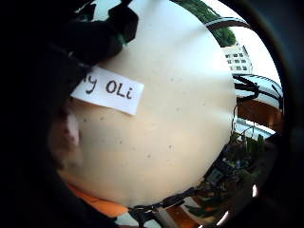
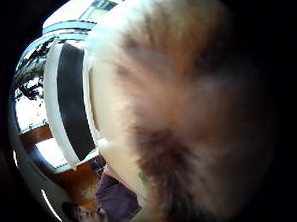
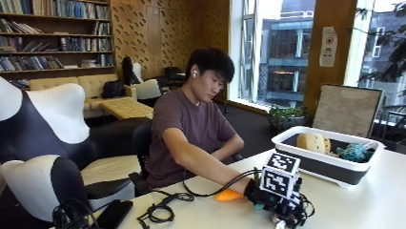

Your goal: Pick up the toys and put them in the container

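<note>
Item one: my gloved right hand (image 3: 277, 202), low on the white worktop (image 3: 355, 205) at its near edge, knuckles up and palm turned down. The outside view hides my fingers beneath the glove, so I cannot tell whether they are curled or straight. Item two: an orange toy (image 3: 228, 195), lying on the worktop just beside my wrist, touching or nearly touching it; its shape is partly covered by my arm. Item three: a furry brown and cream toy (image 2: 188, 114), filling most of the thumb side palm view, hence close under my palm; held or not, I cannot say. Item four: a white paper label (image 1: 108, 89) hand-lettered "OLi", lying on the pale worktop surface under my palm in the little finger side view. Item five: the container (image 3: 328, 162), a white-rimmed tub with dark sides, standing on the worktop well apart from my hand. Inside it: a tan rounded toy (image 3: 312, 142) and a teal toy (image 3: 354, 153), side by side.
</note>
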Demonstrator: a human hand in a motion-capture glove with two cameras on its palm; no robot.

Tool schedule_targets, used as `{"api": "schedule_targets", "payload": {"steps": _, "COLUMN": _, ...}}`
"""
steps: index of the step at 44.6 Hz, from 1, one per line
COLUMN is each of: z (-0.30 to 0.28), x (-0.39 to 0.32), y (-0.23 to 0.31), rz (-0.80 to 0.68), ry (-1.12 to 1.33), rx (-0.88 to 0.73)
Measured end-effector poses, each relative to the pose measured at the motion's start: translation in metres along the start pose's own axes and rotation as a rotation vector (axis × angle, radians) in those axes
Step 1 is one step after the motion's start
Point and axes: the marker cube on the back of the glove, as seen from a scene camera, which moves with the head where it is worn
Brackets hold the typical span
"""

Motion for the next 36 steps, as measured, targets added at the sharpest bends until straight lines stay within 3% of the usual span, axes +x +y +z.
{"api": "schedule_targets", "payload": {"steps": 9, "z": -0.024, "x": -0.024, "y": -0.009, "rz": 0.024, "ry": -0.061, "rx": 0.131}}
{"api": "schedule_targets", "payload": {"steps": 16, "z": -0.104, "x": -0.061, "y": -0.017, "rz": 0.045, "ry": -0.139, "rx": 0.282}}
{"api": "schedule_targets", "payload": {"steps": 27, "z": -0.230, "x": -0.129, "y": -0.018, "rz": 0.031, "ry": -0.049, "rx": 0.429}}
{"api": "schedule_targets", "payload": {"steps": 36, "z": -0.263, "x": -0.198, "y": -0.030, "rz": -0.037, "ry": -0.026, "rx": 0.461}}
